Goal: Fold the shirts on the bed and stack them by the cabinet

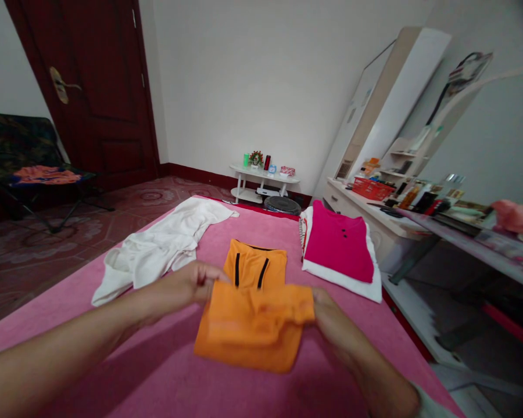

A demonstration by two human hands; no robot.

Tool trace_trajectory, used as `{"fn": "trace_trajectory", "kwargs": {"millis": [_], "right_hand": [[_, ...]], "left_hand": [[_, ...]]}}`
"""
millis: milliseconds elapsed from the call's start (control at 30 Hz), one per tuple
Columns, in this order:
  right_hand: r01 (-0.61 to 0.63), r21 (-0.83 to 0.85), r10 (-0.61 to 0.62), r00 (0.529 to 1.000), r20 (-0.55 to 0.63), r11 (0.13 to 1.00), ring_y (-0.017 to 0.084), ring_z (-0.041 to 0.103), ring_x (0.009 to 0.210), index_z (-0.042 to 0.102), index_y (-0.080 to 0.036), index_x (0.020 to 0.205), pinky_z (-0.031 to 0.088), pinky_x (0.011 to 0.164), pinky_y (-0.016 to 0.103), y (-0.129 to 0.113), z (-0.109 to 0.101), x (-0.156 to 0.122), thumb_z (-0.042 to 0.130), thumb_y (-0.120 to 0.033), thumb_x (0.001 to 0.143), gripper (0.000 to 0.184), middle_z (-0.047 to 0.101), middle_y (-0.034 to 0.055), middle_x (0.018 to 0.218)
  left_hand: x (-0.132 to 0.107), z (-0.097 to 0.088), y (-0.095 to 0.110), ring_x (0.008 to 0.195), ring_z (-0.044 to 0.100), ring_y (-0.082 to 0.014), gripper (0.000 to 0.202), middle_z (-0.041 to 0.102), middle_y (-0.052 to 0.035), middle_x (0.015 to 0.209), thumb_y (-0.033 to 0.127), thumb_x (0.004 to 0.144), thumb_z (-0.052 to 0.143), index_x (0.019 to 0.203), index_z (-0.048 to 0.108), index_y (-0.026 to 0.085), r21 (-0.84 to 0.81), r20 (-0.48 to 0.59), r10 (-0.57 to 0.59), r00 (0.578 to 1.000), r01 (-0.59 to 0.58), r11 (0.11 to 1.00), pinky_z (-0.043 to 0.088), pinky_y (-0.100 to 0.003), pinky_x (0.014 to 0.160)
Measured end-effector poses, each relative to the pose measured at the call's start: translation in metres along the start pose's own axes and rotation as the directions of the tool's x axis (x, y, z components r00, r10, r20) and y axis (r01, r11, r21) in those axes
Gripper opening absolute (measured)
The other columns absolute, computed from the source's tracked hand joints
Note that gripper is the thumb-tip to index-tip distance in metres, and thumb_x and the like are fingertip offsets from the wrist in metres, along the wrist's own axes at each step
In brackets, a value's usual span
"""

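Note:
An orange garment (255,331) with two black stripes on its far part lies on the pink bed cover in front of me. Its near part is lifted and folded back, slightly blurred by motion. My left hand (203,281) pinches the left end of the raised fold. At the other end, my right hand (325,310) grips the fold's right edge, its fingers mostly hidden by the cloth. Left of the orange garment, a crumpled white garment (165,241) is spread out. To the right sits a stack of folded clothes with a magenta top (340,241) uppermost.
The pink bed cover (157,371) bears all the clothes. Beyond its far edge stands a small white table (265,172) with small items. A dresser (353,200) with a red basket (372,188) and bottles is at right. A chair (47,177) holding cloth stands left, near a door (87,87).

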State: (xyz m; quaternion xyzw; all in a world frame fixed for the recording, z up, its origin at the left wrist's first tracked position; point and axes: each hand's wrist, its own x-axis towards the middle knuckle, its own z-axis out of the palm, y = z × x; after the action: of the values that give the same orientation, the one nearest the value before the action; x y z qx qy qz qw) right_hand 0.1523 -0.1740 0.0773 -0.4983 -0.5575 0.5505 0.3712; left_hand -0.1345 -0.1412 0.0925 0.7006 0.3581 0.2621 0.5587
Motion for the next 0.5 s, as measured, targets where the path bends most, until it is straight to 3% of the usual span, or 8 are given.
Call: {"fn": "trace_trajectory", "kwargs": {"millis": [67, 100, 167, 200, 233, 333, 400, 500], "right_hand": [[0.000, 0.122, 0.032, 0.965, -0.259, 0.993, 0.019, 0.067, 0.069, 0.064, -0.019, 0.097, 0.054, 0.058, 0.029, -0.002, -0.009, 0.037, 0.068, -0.043, 0.070, 0.036, 0.070, 0.0050, 0.079], [-0.004, 0.164, 0.058, 0.944, -0.325, 0.986, 0.017, 0.066, 0.065, 0.062, -0.020, 0.102, 0.054, 0.056, 0.027, 0.001, -0.013, 0.053, 0.068, -0.039, 0.069, 0.038, 0.069, 0.0040, 0.078], [0.008, 0.202, 0.083, 0.894, -0.440, 0.979, 0.014, 0.063, 0.057, 0.057, -0.021, 0.107, 0.052, 0.051, 0.025, 0.018, -0.019, 0.077, 0.069, -0.034, 0.067, 0.043, 0.067, 0.0017, 0.074], [0.028, 0.200, 0.072, 0.876, -0.477, 0.979, 0.013, 0.062, 0.054, 0.056, -0.021, 0.108, 0.051, 0.049, 0.024, 0.030, -0.021, 0.084, 0.069, -0.033, 0.067, 0.045, 0.066, 0.0008, 0.073], [0.054, 0.187, 0.048, 0.865, -0.500, 0.981, 0.012, 0.061, 0.054, 0.055, -0.021, 0.109, 0.051, 0.048, 0.023, 0.042, -0.023, 0.089, 0.069, -0.033, 0.066, 0.047, 0.065, 0.0001, 0.073], [0.124, 0.120, -0.048, 0.862, -0.504, 0.985, 0.012, 0.060, 0.057, 0.053, -0.020, 0.110, 0.050, 0.047, 0.020, 0.072, -0.026, 0.097, 0.067, -0.035, 0.065, 0.049, 0.063, -0.0003, 0.078], [0.130, 0.070, -0.075, 0.849, -0.523, 0.989, 0.011, 0.060, 0.057, 0.053, -0.018, 0.110, 0.049, 0.045, 0.020, 0.083, -0.027, 0.101, 0.063, -0.037, 0.068, 0.048, 0.063, 0.0019, 0.086], [0.122, -0.021, -0.110, 0.796, -0.595, 0.992, 0.012, 0.061, 0.059, 0.053, -0.018, 0.114, 0.049, 0.042, 0.021, 0.088, -0.027, 0.108, 0.060, -0.038, 0.070, 0.049, 0.064, 0.0078, 0.106]], "left_hand": [[0.047, -0.012, -0.002, 0.066, 0.065, -0.0150, 0.036, 0.070, -0.0028, 0.079, 0.038, 0.073, 0.070, 0.102, 0.066, 0.017, -0.104, -0.235, -0.097, 0.967, 0.074, 0.992, 0.051, -0.024, 0.061], [0.067, -0.017, -0.011, 0.067, 0.065, -0.0150, 0.043, 0.070, -0.0030, 0.081, 0.036, 0.072, 0.070, 0.110, 0.061, 0.017, -0.140, -0.328, -0.147, 0.933, 0.105, 0.984, 0.051, -0.025, 0.061], [0.094, -0.024, -0.040, 0.064, 0.065, -0.0146, 0.055, 0.068, -0.0036, 0.081, 0.033, 0.071, 0.071, 0.120, 0.051, 0.016, -0.216, -0.473, -0.253, 0.844, 0.167, 0.962, 0.053, -0.027, 0.061], [0.102, -0.025, -0.058, 0.065, 0.065, -0.0148, 0.057, 0.067, -0.0034, 0.079, 0.033, 0.070, 0.071, 0.120, 0.049, 0.015, -0.237, -0.492, -0.278, 0.825, 0.181, 0.955, 0.053, -0.027, 0.062], [0.107, -0.025, -0.075, 0.065, 0.065, -0.0147, 0.057, 0.065, -0.0022, 0.076, 0.033, 0.070, 0.071, 0.119, 0.049, 0.014, -0.221, -0.533, -0.249, 0.808, 0.151, 0.964, 0.053, -0.027, 0.061], [0.110, -0.023, -0.114, 0.068, 0.065, -0.0161, 0.059, 0.063, -0.0012, 0.076, 0.038, 0.070, 0.069, 0.119, 0.048, 0.013, -0.091, -0.574, -0.083, 0.815, 0.037, 0.995, 0.052, -0.028, 0.062], [0.111, -0.022, -0.123, 0.073, 0.066, -0.0174, 0.057, 0.065, -0.0040, 0.085, 0.042, 0.073, 0.066, 0.119, 0.049, 0.013, 0.056, -0.584, 0.020, 0.811, 0.016, 0.998, 0.053, -0.030, 0.066], [0.119, -0.024, -0.117, 0.083, 0.067, -0.0196, 0.052, 0.067, -0.0088, 0.101, 0.044, 0.076, 0.062, 0.118, 0.053, 0.015, 0.280, -0.631, 0.084, 0.771, 0.125, 0.952, 0.052, -0.032, 0.075]]}}
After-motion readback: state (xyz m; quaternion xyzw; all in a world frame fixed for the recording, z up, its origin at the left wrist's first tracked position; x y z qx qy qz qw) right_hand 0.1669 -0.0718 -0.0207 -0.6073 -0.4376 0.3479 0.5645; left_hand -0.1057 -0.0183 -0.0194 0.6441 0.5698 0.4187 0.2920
